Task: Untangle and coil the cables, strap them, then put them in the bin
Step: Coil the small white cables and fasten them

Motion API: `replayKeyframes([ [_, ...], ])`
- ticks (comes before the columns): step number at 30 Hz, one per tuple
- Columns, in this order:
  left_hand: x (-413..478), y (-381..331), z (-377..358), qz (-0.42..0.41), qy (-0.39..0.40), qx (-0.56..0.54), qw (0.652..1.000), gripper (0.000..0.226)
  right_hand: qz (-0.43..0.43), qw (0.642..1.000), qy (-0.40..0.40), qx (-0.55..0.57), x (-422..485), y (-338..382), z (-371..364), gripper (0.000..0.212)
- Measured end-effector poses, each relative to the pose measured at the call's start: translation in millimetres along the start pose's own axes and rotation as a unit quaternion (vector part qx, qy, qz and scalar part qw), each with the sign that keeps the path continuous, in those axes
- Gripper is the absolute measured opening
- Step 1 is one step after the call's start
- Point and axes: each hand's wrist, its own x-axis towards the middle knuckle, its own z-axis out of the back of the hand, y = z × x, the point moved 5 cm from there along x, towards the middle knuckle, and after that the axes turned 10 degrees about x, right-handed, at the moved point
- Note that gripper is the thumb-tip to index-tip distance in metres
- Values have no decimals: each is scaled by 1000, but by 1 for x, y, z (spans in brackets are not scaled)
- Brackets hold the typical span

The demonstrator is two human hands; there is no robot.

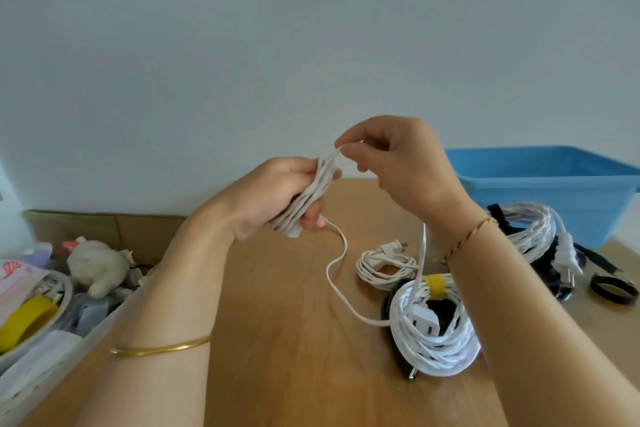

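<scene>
My left hand [273, 196] grips a folded bundle of thin white cable [311, 196] above the wooden table [277, 340]. At the bundle's top, my right hand [398, 163] pinches a loop of the same cable. The cable's loose tail [337, 284] snakes down over the table toward a white coil bound with a yellow strap [434, 322]. A small white coil with a plug [384, 262] lies behind it. Another white coil with a plug [540, 232] lies in front of the blue bin [554, 184] at the right.
Black straps and a black ring [613, 289] lie at the table's right edge. At the left stand a white tray and a cardboard box holding a plush toy [97, 263], a yellow tape roll [24, 322] and packets. A wall is behind.
</scene>
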Motion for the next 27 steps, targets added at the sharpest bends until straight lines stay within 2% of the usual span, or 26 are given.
replayKeyframes([
  [4,-6,-5,-1,-37,88,-143,985,34,-19,999,-32,39,0,-15,0,17],
  [8,-3,-7,-3,-82,141,-240,957,43,-84,990,10,110,-5,-25,-15,21],
  [11,-2,-14,3,-134,153,-363,909,42,-128,980,58,142,-10,-30,-31,22],
  [12,-1,-16,7,-140,132,-406,893,43,-134,978,80,138,-12,-31,-37,24],
  [14,3,-15,16,-121,49,-446,885,41,-134,974,124,134,-16,-32,-50,29],
  [17,7,-9,26,-96,-64,-454,883,32,-152,963,194,107,-22,-32,-65,28],
  [20,9,1,35,-81,-168,-440,879,25,-205,936,268,104,-30,-34,-74,28],
  [24,10,11,40,-77,-301,-302,901,21,-207,915,341,66,-36,-22,-79,27],
  [27,8,14,41,-83,-345,-135,925,29,-185,919,345,41,-34,-11,-72,23],
])
